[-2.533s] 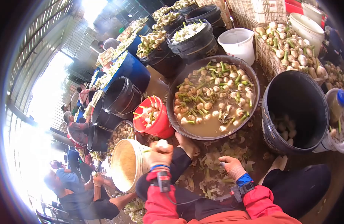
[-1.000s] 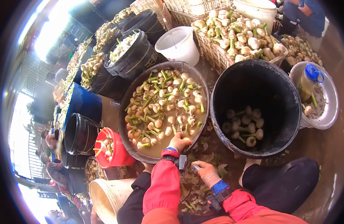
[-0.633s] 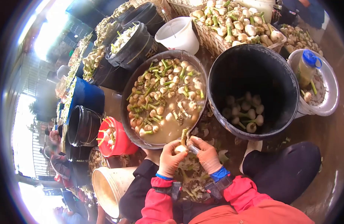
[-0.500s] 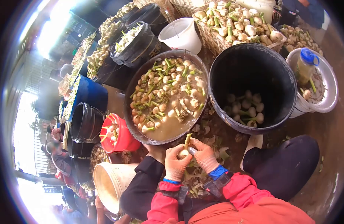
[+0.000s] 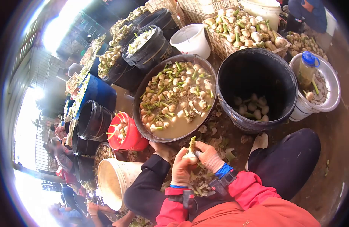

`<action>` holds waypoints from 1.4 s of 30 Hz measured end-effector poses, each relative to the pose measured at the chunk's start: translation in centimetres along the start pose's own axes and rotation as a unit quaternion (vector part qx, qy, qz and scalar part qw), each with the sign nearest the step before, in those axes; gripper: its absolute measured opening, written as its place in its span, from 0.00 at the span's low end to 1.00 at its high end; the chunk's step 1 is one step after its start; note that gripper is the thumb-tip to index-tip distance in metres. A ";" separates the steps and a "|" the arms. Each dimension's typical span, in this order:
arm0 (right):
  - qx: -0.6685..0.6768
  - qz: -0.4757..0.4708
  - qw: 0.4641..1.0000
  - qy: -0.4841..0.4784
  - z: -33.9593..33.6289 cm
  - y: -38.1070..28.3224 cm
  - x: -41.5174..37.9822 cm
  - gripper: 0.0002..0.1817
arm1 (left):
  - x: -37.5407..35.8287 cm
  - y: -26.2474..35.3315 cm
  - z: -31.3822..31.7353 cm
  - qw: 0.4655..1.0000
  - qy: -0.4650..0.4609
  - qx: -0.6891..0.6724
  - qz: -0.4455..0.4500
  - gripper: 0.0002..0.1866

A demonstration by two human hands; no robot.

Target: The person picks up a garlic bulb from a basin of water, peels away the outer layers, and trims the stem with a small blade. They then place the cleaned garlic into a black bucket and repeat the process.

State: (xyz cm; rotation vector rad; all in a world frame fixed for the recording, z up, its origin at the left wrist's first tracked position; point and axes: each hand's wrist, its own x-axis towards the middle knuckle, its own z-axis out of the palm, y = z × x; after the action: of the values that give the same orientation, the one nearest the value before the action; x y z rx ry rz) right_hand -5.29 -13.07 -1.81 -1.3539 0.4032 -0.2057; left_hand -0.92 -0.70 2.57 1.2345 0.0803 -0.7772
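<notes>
Close in front of my body, my left hand (image 5: 181, 169) grips a garlic bulb (image 5: 191, 156) from below, its thick green stem pointing up. My right hand (image 5: 210, 158) is closed around a small grey tool (image 5: 198, 154), mostly hidden by the fingers, with its end right at the bulb's side. Both hands wear orange gloves. Just beyond them, a wide round tub (image 5: 137, 113) holds muddy water and many stemmed garlic bulbs. To its right stands a deep black bucket (image 5: 254, 126) with several paler bulbs at the bottom.
Peelings (image 5: 204, 181) litter the ground below my hands. A red bucket (image 5: 138, 136) and a tipped white bucket (image 5: 123, 178) stand left. A wicker basket (image 5: 224, 47) heaped with garlic is at the back; a blue-capped bottle (image 5: 307, 72) sits in a white basin (image 5: 335, 96) at right.
The view has shifted slightly, so the containers appear farther right. More of the bulb's white side now shows above my left fingers. Both hands keep their holds.
</notes>
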 end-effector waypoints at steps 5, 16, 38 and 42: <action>0.113 -0.003 0.993 -0.045 0.1 -1.3 -0.5 0.19 | -0.3 -0.6 -0.9 0.966 0.054 -0.228 -0.110 0.20; 0.298 0.125 0.946 0.007 0.4 -0.6 0.0 0.14 | -0.9 -0.5 0.3 0.654 0.099 0.667 0.341 0.50; 0.161 0.100 0.980 -0.056 0.7 -0.8 -0.3 0.17 | 0.3 -2.9 -2.4 0.992 0.102 0.002 0.079 0.25; 0.275 0.138 0.950 -0.056 0.3 0.3 0.3 0.17 | -0.5 -1.5 -3.3 0.994 -0.039 -0.106 0.009 0.28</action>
State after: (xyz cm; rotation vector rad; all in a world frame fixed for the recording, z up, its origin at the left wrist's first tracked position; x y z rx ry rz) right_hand -4.95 -12.81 -2.11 -0.7457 0.3975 -0.0018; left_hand -1.01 2.21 0.44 1.0017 0.0869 -0.7797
